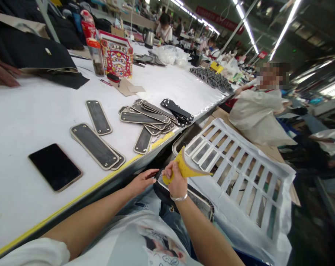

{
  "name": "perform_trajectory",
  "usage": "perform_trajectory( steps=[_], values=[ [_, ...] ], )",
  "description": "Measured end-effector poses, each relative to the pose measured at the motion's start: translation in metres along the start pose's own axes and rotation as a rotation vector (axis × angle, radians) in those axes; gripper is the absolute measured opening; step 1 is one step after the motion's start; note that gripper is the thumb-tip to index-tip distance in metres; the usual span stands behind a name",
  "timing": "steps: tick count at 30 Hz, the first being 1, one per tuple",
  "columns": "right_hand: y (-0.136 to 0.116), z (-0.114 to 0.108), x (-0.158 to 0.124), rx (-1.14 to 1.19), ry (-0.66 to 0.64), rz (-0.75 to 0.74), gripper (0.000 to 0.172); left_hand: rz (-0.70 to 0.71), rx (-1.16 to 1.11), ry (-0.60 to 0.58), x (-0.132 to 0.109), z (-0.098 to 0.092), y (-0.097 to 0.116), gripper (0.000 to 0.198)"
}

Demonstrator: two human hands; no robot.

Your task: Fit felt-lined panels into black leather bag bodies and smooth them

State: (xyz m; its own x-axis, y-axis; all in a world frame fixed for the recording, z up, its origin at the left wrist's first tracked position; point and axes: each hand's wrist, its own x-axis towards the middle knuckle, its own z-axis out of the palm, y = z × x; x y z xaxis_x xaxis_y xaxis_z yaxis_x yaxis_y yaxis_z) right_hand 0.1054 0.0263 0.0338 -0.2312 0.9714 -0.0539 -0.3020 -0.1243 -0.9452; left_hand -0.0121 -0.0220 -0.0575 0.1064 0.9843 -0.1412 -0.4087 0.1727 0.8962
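My right hand (pixel 175 180) is closed round a yellow scraper (pixel 185 168), whose flat blade points right over a white slotted template (pixel 239 173). Three dark strips lie in the template's slots near the blade. My left hand (pixel 142 180) reaches out with fingers extended, touching a dark round object (pixel 162 188) on my lap below the table edge. Several dark flat strips with tan edges (pixel 145 118) lie in a fanned pile on the white table (pixel 31 122), with three more (pixel 97 138) to their left.
A black phone (pixel 55 167) lies on the table near me. A red patterned box (pixel 117 54), a bottle (pixel 95 55), a kettle and black bags stand further back. A person in white (pixel 260 111) sits to the right; other people work in the distance.
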Motion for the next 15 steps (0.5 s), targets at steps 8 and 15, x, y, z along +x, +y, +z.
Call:
perform_trajectory(
  steps=[8, 15],
  values=[
    [0.025, 0.008, 0.014, -0.260, -0.119, 0.063, 0.038, 0.083, 0.086, 0.064, 0.006, 0.004, 0.001, 0.024],
    [0.027, 0.006, 0.008, -0.233, -0.047, 0.104, 0.025, 0.105, 0.166, 0.176, 0.005, 0.012, -0.002, 0.025]
  ],
)
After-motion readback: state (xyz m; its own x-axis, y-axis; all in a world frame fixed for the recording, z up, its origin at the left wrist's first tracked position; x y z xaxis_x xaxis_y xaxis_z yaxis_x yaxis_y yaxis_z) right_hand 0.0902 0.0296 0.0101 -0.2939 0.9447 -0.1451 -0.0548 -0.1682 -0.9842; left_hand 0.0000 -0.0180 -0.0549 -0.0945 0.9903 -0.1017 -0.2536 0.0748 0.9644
